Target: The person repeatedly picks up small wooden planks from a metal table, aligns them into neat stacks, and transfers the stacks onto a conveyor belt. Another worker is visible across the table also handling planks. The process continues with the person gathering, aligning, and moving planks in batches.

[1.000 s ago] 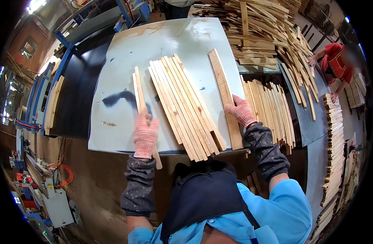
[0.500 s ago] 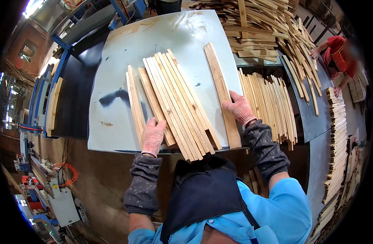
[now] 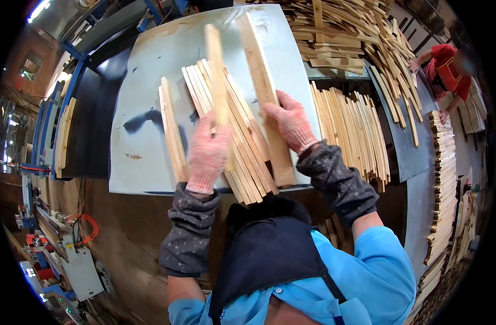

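My left hand (image 3: 209, 149), in a pink knit glove, is closed on a narrow wooden strip (image 3: 216, 76) that it holds up, tilted and slightly blurred, over the other strips. A wider wooden board (image 3: 258, 70) is gripped along its right side by my gloved right hand (image 3: 294, 120); its far end looks raised. Between and below my hands a row of wooden strips (image 3: 242, 168) lies side by side, near ends jutting past the table edge. To the left of my left hand, a separate pair of strips (image 3: 173, 130) rests on the pale tabletop (image 3: 142, 103).
Right of the table stands a bundle of upright-looking strips (image 3: 350, 132). Beyond it is a large loose wood pile (image 3: 340, 32). A co-worker in red (image 3: 453, 67) handles wood at the far right, near a long stack (image 3: 441, 184). A dark blue-framed machine bed (image 3: 104, 108) borders the left.
My left hand has lifted a strip off the table and carried it rightward over the row. My right hand has moved the wide board left and farther away, closer to the row.
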Tool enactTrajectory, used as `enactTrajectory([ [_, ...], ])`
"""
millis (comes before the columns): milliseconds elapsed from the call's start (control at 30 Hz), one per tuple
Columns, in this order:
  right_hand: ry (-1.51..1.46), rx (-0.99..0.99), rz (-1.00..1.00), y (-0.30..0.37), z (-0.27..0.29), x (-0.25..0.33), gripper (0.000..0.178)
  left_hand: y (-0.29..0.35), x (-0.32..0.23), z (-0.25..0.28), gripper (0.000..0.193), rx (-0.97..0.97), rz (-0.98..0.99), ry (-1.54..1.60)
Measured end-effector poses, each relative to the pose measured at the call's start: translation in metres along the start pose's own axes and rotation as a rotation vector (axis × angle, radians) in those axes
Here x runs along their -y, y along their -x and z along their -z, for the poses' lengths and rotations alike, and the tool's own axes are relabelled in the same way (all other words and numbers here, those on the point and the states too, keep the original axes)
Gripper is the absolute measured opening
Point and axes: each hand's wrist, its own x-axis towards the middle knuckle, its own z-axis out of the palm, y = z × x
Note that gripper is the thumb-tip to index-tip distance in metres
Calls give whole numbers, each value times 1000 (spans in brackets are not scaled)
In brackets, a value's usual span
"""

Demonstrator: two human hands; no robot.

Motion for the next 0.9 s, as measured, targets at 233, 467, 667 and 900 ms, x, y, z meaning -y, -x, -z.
enactTrajectory([
  [233, -413, 13, -77, -8, -27, 7, 66, -10, -19, -34, 77, 426, -14, -167],
  [467, -337, 135, -72, -10, 9, 3, 72, -8, 8, -5, 70, 482, 102, 225],
  [667, 734, -146, 9, -33, 64, -11, 83, 26, 58, 25, 56, -6, 164, 103],
  [900, 1210, -32, -244, -27, 64, -6, 80, 62, 80, 4, 57, 14, 347, 60],
])
